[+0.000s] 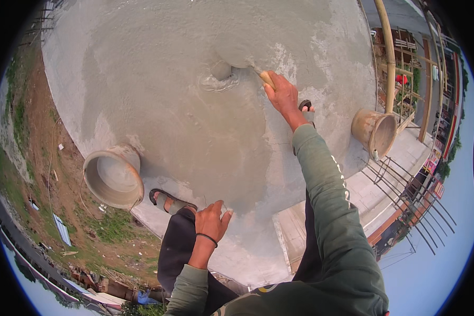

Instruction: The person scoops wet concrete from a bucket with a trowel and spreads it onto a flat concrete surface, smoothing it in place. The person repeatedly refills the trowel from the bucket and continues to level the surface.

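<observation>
My right hand (283, 97) is closed around the wooden handle of a trowel (267, 80), its arm stretched forward. The trowel's blade is coated in grey and blends into the wet cement, so its outline is hard to make out. Beside the blade, a rounded grey lump (221, 70) sits in a ring of wetter, rippled cement. Smoothed wet cement (205, 137) covers much of the slab around it. My left hand (210, 221), with a dark band at the wrist, lies by my bent left knee. Its fingers are stretched out and it holds nothing.
A cement-stained bucket (114, 176) lies tipped at the slab's left edge; another bucket (375, 131) is at the right. My sandalled feet are on the slab. Beyond its left edge lies lower ground with grass. A bamboo pole (387, 52) and bare rebar (411, 203) stand at right.
</observation>
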A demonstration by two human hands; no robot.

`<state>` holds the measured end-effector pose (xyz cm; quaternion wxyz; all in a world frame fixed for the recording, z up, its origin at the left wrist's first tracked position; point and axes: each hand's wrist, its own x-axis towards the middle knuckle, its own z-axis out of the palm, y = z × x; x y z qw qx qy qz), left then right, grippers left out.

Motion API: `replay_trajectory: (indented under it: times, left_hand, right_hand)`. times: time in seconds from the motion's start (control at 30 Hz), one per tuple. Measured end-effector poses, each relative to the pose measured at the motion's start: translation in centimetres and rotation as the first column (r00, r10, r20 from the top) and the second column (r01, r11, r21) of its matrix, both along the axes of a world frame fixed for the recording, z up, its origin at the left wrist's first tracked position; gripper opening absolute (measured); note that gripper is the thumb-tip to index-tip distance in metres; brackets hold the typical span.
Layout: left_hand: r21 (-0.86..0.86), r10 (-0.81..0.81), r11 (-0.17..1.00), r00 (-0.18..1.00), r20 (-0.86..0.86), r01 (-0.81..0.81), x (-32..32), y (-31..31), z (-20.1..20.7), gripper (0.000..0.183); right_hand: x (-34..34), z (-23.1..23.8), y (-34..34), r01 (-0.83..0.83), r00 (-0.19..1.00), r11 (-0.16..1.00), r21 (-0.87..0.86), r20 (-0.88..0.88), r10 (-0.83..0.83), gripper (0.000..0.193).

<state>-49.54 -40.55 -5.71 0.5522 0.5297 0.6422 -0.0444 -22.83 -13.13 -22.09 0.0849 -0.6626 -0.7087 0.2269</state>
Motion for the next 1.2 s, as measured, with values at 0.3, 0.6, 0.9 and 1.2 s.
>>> replay_trajectory:
  times: [0.3,0.6,0.9,1.2]
  left_hand:
    - [0.133,0.259,0.96,0.963,-0.078,-0.248,1.0,-4.1,0.7,0.037]
    - [0.163,0.103,0.986,0.813,-0.573,-0.01,-1.2,-14.5,11.0,0.048]
    - [0.009,-0.06,0.994,0.636,-0.77,0.105,2.3,-18.6,14.2,0.068]
    - [-0.06,-0.108,0.994,0.71,-0.696,0.093,3.6,-17.9,11.8,0.071]
  right_hand:
    - [-5.1,-1.6,-13.5,-0.013,0.983,0.962,-0.273,-0.178,-0.037,0.035]
    - [3.1,-3.1,-4.2,0.463,0.847,0.869,-0.172,-0.201,-0.491,0.029]
    - [1.8,-3.1,0.0,0.401,0.869,0.895,-0.194,-0.227,-0.439,0.026]
    - [1.9,-2.3,3.2,0.55,0.757,0.794,-0.26,-0.247,-0.605,0.03]
